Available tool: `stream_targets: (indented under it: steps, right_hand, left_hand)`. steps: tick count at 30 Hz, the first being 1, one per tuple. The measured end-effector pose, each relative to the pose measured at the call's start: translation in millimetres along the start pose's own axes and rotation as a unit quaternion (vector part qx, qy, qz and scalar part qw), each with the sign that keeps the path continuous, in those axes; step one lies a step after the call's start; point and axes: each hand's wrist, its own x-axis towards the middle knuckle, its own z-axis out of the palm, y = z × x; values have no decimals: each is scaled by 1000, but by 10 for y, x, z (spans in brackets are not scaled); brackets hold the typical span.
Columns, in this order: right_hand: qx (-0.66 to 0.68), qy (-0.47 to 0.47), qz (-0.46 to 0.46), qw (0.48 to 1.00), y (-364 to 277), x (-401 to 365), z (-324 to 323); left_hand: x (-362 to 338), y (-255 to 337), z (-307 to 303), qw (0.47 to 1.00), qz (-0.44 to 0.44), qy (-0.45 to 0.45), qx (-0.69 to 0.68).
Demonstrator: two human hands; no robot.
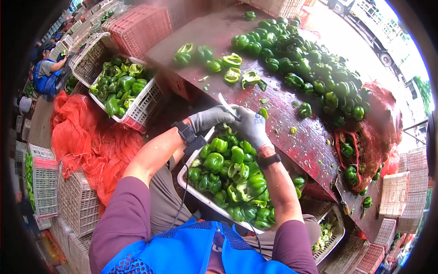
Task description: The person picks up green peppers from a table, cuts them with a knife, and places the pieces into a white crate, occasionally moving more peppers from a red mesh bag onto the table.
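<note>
My left hand point(211, 119), in a grey glove, is closed over the far end of a crate of green bell peppers, its fingers close to a knife. Whatever lies in those fingers is hidden. My right hand point(253, 127), gloved too, is closed around the dark handle of the knife point(224, 102), whose pale curved blade points up and left between the hands. Below both hands, green bell peppers point(237, 171), several of them cut open, fill the white crate point(204, 199) between my legs. Cut pepper pieces point(250, 79) lie on the table just beyond.
A heap of whole peppers point(315, 68) covers the far part of the reddish table point(292, 141). A red mesh sack point(381, 118) spills peppers at right. Another pepper-filled crate point(153, 98), red netting point(91, 137) and stacked crates stand left. A person point(45, 73) sits farther back.
</note>
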Motion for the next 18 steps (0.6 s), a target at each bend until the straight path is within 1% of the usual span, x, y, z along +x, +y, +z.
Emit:
stream_targets:
  steps: [2,3,4,6,7,8,9,10,11,12,13,14,15,16,17,18]
  right_hand:
    - [73,8,24,997,9,-91,-14]
    - [183,-28,62,981,331,-70,185]
    - [226,-38,95,969,388,-78,212]
    - [313,-63,167,933,438,-169,252]
    - [496,-4,186,848,413,-233,313]
    - [592,54,164,788,547,-193,453]
    - [683,81,187,701,465,-196,463]
    - [764,107,207,602,392,-207,471]
    - [731,117,228,632,465,-214,432]
    - [700,143,202,669,566,-158,394]
    - [666,187,215,689,520,-208,200]
    - [629,230,224,708,412,-294,-89]
    - [556,265,209,759,412,-407,-329]
    - [477,298,194,804,465,-580,-571]
    - [376,302,218,849,571,-804,-816]
    - [318,302,236,867,727,-1084,-1042]
  left_hand:
    - [-49,94,99,1000,15,-11,-14]
    - [3,-68,42,1000,24,-5,7]
    - [-35,-84,73,1000,5,-14,-9]
    - [41,-199,81,998,-26,-10,58]
    - [65,-246,115,1000,-4,7,19]
    - [114,-273,131,999,21,25,-18]
    - [181,-270,115,996,51,17,-66]
    - [226,-250,113,993,72,16,-91]
    - [278,-275,24,995,80,28,-45]
    - [337,-307,-127,995,87,40,2]
    - [383,-305,-267,993,88,70,28]
    - [465,-264,-484,970,69,146,183]
    - [551,-208,-686,956,60,193,212]
    - [587,-81,-873,912,93,253,309]
    - [637,163,-1021,860,52,298,411]
    - [593,539,-977,861,16,302,409]
